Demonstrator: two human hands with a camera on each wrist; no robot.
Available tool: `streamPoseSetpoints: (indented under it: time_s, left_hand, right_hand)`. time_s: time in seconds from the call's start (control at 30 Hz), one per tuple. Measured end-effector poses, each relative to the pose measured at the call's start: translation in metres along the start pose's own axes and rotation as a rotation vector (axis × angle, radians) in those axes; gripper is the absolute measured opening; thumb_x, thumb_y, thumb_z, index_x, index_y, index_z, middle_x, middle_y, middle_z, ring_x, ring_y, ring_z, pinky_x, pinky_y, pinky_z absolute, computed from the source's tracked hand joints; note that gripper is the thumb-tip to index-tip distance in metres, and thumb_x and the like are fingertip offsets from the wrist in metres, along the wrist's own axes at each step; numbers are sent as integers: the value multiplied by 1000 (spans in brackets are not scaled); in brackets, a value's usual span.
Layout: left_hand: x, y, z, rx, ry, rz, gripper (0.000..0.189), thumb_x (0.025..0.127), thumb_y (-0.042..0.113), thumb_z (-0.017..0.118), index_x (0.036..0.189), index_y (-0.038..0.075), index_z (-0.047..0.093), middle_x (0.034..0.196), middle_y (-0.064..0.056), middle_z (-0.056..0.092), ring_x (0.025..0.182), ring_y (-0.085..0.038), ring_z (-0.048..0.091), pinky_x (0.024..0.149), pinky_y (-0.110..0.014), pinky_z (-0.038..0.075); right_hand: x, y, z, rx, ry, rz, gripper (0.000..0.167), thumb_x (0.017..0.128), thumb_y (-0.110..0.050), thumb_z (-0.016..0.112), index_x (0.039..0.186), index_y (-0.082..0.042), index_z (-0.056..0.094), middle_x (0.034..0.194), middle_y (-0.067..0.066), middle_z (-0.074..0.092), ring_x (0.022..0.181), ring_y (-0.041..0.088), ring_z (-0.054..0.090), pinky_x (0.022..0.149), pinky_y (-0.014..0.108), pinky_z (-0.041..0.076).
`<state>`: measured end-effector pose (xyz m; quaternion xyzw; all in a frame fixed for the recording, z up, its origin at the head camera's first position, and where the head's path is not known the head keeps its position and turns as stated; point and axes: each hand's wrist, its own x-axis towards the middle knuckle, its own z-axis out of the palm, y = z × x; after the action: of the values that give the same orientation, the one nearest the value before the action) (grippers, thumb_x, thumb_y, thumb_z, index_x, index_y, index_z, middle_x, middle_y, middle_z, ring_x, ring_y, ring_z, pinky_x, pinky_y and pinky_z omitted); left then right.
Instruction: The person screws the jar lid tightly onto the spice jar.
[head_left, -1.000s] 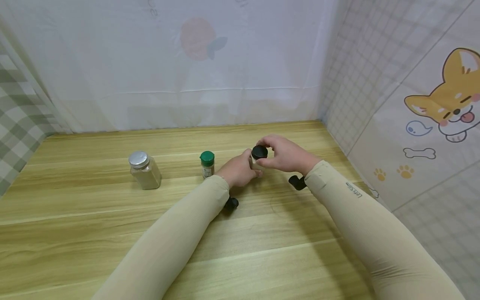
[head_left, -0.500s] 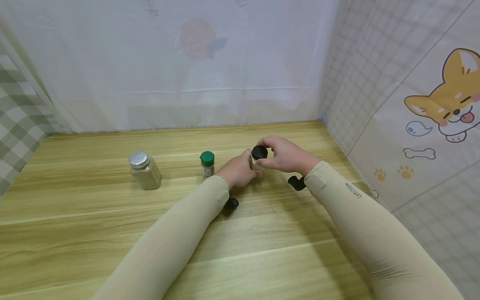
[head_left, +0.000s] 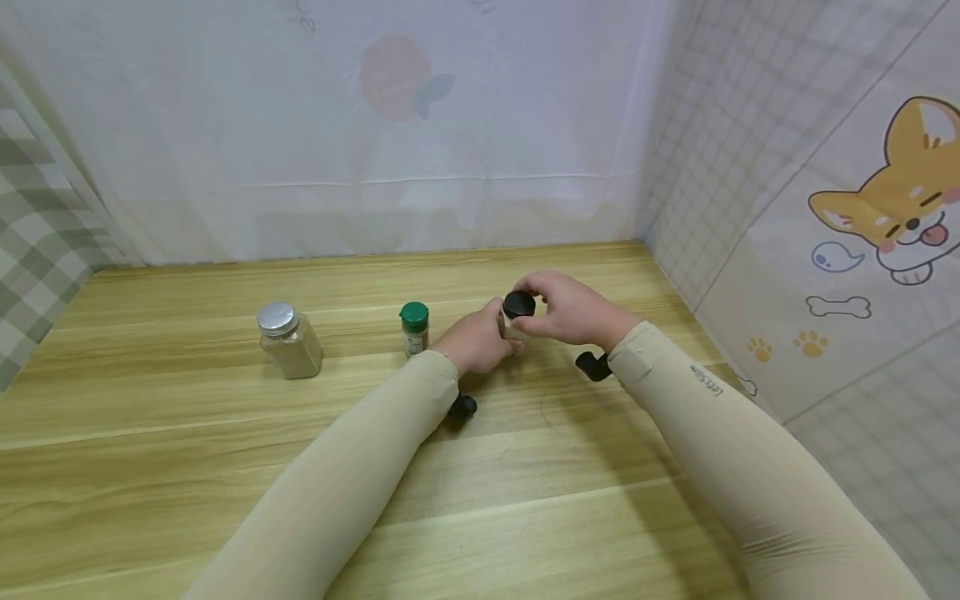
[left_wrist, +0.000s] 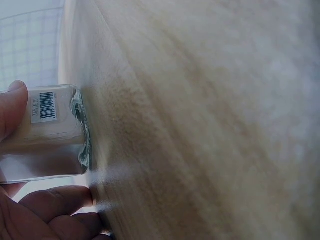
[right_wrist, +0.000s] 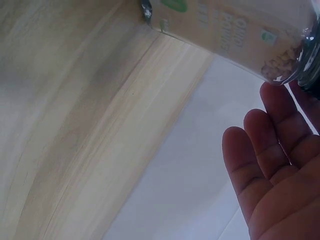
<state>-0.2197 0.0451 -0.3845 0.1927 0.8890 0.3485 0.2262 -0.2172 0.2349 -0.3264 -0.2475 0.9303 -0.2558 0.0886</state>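
A glass spice jar (left_wrist: 57, 132) with a black lid (head_left: 519, 305) stands upright on the table between both hands. My left hand (head_left: 480, 340) grips its body, thumb along the glass beside a barcode label (left_wrist: 44, 107). From the right, my right hand (head_left: 573, 308) holds the black lid between thumb and curled fingers. In the right wrist view, the jar (right_wrist: 225, 35) shows a printed label and brown contents near the neck; the other fingers (right_wrist: 240, 150) of that hand are spread below the lid. Most of the jar's body is hidden by the hands in the head view.
A small green-capped spice bottle (head_left: 415, 329) stands just left of the left hand. Farther left is a square clear jar (head_left: 292, 346) with a silver lid and beige contents. Black devices (head_left: 462, 407) sit under the wrists. Curtained walls border the wooden table (head_left: 525, 500) behind and right.
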Motion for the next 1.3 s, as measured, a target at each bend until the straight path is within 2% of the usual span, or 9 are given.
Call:
streamPoseSetpoints:
  time_s: [0.23, 0.3, 0.5, 0.63, 0.8, 0.97, 1.07, 1.2, 1.3]
  left_hand:
    - [0, 1, 0, 3, 4, -1, 46, 102, 41, 69, 134, 19, 44, 117, -5, 66, 110, -25, 64, 99, -47, 51]
    - [0, 1, 0, 8, 6, -6, 46, 102, 41, 69, 134, 19, 44, 117, -5, 65, 110, -25, 64, 98, -46, 51]
    - [0, 2, 0, 15, 8, -9, 46, 102, 40, 70, 133, 18, 45, 117, -5, 65, 106, -26, 64, 94, -44, 51]
    - [0, 2, 0, 14, 9, -11, 49, 102, 40, 70, 136, 18, 44, 123, -8, 66, 110, -26, 64, 97, -45, 51]
    - [0, 2, 0, 13, 10, -15, 49, 102, 41, 70, 136, 18, 44, 124, -7, 66, 113, -26, 64, 100, -46, 51]
    - [0, 2, 0, 11, 6, -18, 44, 102, 41, 69, 130, 18, 44, 117, -5, 64, 106, -26, 65, 95, -45, 51]
    - [1, 1, 0, 8, 7, -17, 44, 102, 41, 69, 131, 18, 44, 119, -6, 65, 108, -26, 65, 96, -45, 51]
    - [0, 1, 0, 3, 7, -14, 49, 102, 40, 70, 137, 18, 44, 129, -8, 66, 117, -26, 64, 103, -47, 50]
    - [0, 1, 0, 4, 5, -13, 51, 102, 40, 70, 139, 18, 43, 130, -9, 66, 119, -27, 64, 105, -48, 50]
  right_hand:
    - [-1, 2, -1, -1, -10, 4, 49, 96, -18, 74, 139, 0, 60, 134, 16, 66, 124, 32, 61, 110, 53, 47]
    - [-1, 1, -2, 3, -9, -9, 47, 95, -17, 74, 138, -1, 61, 134, 16, 66, 124, 32, 61, 110, 53, 48]
    - [0, 0, 0, 11, 3, -20, 31, 94, -15, 74, 123, -3, 68, 116, 11, 71, 107, 27, 61, 99, 52, 50]
    - [1, 0, 1, 16, 3, 14, 33, 95, -18, 75, 123, -2, 67, 119, 11, 70, 111, 28, 62, 101, 52, 49]
    - [0, 2, 1, 13, -1, 24, 48, 95, -18, 74, 137, 2, 60, 132, 16, 67, 125, 32, 61, 110, 52, 47]
    - [0, 3, 1, 32, -4, -10, 36, 93, -12, 72, 127, -1, 66, 118, 12, 70, 110, 28, 62, 100, 52, 49]
    - [0, 3, 2, 28, 2, -6, 30, 93, -12, 74, 121, -3, 68, 112, 9, 70, 104, 26, 62, 96, 49, 49]
    - [1, 2, 3, 20, 7, 14, 30, 94, -15, 76, 120, -2, 67, 112, 10, 69, 104, 28, 61, 94, 45, 48]
    - [0, 2, 3, 28, 3, 17, 38, 94, -17, 76, 127, 0, 65, 119, 13, 69, 110, 31, 63, 100, 48, 50]
